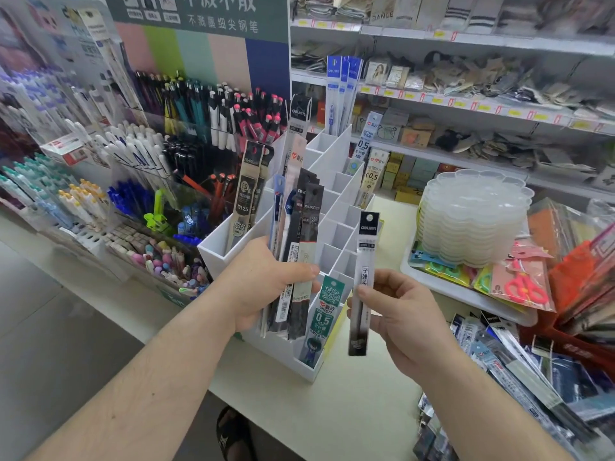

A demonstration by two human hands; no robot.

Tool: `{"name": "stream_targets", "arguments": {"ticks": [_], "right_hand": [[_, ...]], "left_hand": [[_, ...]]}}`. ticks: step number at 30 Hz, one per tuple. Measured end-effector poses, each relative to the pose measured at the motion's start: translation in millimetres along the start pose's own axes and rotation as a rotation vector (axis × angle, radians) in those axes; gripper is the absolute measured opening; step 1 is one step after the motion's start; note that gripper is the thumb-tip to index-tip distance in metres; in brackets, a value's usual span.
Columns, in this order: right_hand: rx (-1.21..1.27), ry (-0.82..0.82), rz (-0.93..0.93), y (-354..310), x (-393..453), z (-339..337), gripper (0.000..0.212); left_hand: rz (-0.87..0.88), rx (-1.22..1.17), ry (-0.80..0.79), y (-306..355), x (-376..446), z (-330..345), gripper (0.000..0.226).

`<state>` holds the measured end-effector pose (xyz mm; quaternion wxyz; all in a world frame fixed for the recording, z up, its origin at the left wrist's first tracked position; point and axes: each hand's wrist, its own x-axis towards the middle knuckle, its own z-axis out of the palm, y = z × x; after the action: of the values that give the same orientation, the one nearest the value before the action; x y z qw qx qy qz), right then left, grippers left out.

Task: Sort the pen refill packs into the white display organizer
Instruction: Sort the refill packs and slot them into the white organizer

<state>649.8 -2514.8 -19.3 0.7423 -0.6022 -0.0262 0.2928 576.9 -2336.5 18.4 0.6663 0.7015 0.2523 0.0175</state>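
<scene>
Two hands busy: left hand (263, 287) grips a fanned bundle of refill packs (293, 247) over the white display organizer (332, 181) on the desk (349, 410); right hand (392, 311) pinches a single black-topped pack (362, 281) mid-length, upright, just right of the organizer. Packs look light, thin, slick film, likely to flex. Best held near the middle, fed bottom-first into a slot.

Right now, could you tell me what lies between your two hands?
Head view: the green 0.5 refill pack, standing in the white organizer's front compartment.
</scene>
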Motion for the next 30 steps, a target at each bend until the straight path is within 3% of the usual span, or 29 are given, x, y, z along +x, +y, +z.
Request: {"name": "stream_targets", "arguments": {"ticks": [10, 14, 22, 27, 30], "right_hand": [[0.037, 0.047, 0.054, -5, 7, -1, 0.016], [-0.024, 0.159, -0.008, -7, 17, -9, 0.005], [-0.045, 0.143, -0.228, -50, 36, 9, 0.024], [-0.1, 0.211, -0.43, -84, 61, 28, 0.027], [-0.142, 0.215, -0.554, -107, 76, 44, 0.029]], "left_hand": [[-0.008, 0.009, -0.001, 1, -2, 1, 0.017], [0.033, -0.023, 0.005, 6, -8, 0, 0.019], [0.155, -0.115, 0.034, 37, -18, -9, 0.013], [0.227, -0.206, 0.071, 51, -19, -17, 0.033], [0.248, -0.276, 0.155, 56, -19, -24, 0.023]]}}
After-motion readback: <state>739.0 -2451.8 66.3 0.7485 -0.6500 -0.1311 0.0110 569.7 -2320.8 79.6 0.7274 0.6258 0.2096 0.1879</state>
